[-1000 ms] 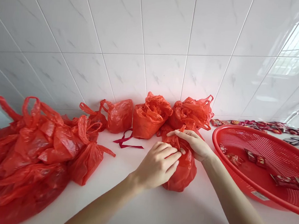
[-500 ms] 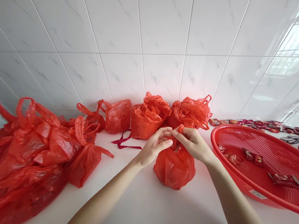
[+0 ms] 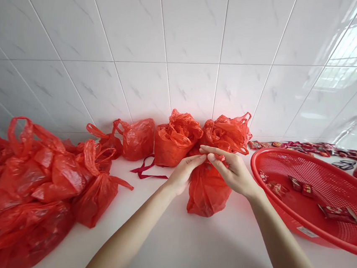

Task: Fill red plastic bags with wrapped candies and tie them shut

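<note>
A filled red plastic bag (image 3: pixel 208 198) stands on the white table in front of me, its top gathered and twisted. My left hand (image 3: pixel 184 174) pinches the gathered top from the left, thumb and fingertips together. From the other side, my right hand (image 3: pixel 233 171) grips the same neck, with its fingers stretched across and its thumb underneath. The handles are mostly hidden by my fingers. Right behind the hands sit two more red bags, one (image 3: pixel 177 144) at the left and one (image 3: pixel 227 132) at the right, both with crumpled tops.
A big heap of tied red bags (image 3: pixel 28 187) covers the left side. On the right, a red perforated basket (image 3: pixel 288 207) holds several small wrapped snacks. A dark red ribbon (image 3: pixel 152 175) lies behind my left hand. More small packets (image 3: pixel 306 147) line the tiled wall near black scissors (image 3: pixel 344 165).
The bag's neck has been drawn together and its body looks narrower, its bottom slightly higher. My right fingers have straightened over the top. The view has shifted a little.
</note>
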Demonstrator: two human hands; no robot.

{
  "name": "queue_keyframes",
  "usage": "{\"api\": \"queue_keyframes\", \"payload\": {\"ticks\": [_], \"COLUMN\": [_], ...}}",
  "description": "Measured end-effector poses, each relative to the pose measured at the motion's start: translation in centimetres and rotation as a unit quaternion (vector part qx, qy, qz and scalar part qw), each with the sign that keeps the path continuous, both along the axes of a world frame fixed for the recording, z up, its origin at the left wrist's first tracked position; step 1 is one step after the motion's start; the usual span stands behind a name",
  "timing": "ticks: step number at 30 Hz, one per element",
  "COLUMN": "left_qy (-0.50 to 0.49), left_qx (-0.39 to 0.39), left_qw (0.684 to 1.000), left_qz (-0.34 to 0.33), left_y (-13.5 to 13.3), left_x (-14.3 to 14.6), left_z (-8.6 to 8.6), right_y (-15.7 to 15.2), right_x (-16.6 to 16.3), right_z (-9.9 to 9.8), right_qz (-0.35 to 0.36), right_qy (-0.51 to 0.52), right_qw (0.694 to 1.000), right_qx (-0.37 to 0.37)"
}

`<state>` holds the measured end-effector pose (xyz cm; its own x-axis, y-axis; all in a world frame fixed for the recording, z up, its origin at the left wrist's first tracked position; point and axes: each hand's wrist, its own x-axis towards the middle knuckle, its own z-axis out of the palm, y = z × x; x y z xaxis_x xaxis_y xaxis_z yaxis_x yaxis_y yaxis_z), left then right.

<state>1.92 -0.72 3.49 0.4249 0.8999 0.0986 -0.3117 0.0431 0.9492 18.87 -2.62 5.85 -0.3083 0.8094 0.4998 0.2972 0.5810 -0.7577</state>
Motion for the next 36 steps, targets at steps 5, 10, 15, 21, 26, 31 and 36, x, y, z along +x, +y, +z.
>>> {"api": "queue_keyframes", "payload": {"ticks": [5, 10, 15, 21, 26, 31, 36], "left_qy": [-0.055, -0.050, 0.050, 0.108, 0.137, 0.132, 0.146], "left_qx": [-0.046, -0.025, 0.034, -0.020, -0.037, 0.014, 0.181], "left_qw": [0.997, 0.992, 0.973, 0.942, 0.925, 0.927, 0.942], "left_qz": [0.030, 0.117, 0.223, 0.316, 0.353, 0.350, 0.243], "left_y": [0.7, 1.7, 2.8, 4.2, 4.5, 3.9, 1.7], "left_x": [0.8, 0.1, -1.8, -5.1, -7.3, -7.3, -4.5], "left_z": [0.7, 0.7, -1.4, -4.8, -6.1, -4.0, 1.0], "right_y": [0.0, 0.6, 1.3, 1.7, 1.8, 1.4, 1.3], "right_x": [0.1, 0.8, 1.7, 3.1, 4.6, 4.3, 1.5], "right_z": [0.2, 0.0, -0.4, -1.0, -1.0, -0.3, -0.5], "right_qz": [0.022, -0.051, -0.092, -0.053, 0.002, 0.001, 0.038], "right_qy": [-0.004, -0.067, -0.219, -0.275, -0.278, -0.232, -0.118], "right_qw": [1.000, 0.992, 0.969, 0.960, 0.959, 0.970, 0.991], "right_qx": [0.011, 0.092, 0.067, 0.008, -0.052, -0.066, -0.050]}}
